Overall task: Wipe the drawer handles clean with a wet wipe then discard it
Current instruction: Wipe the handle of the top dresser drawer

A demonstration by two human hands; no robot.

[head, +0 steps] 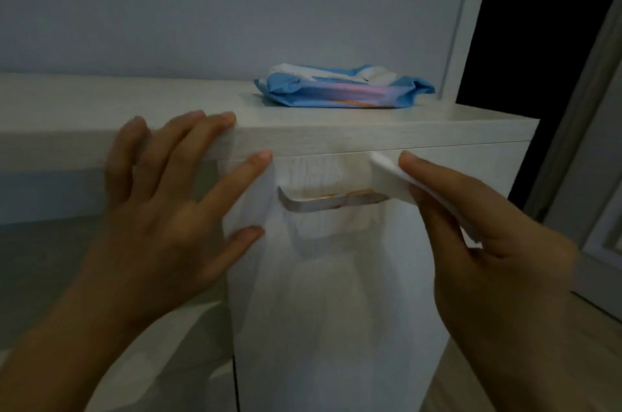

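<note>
A shiny metal drawer handle [323, 203] runs across the white drawer front [323, 277] just below the cabinet top. My right hand [471, 226] pinches a folded white wet wipe [390, 176] between thumb and fingers, and the wipe wraps over the handle's right end. My left hand [168, 203] lies flat with its fingers spread, pressing against the cabinet top's front edge and the drawer front, left of the handle.
A blue pack of wet wipes [340, 88] lies on the white cabinet top [134, 102] near the wall. A white door frame [468, 17] and a dark opening stand at the right. Pale floor shows below left.
</note>
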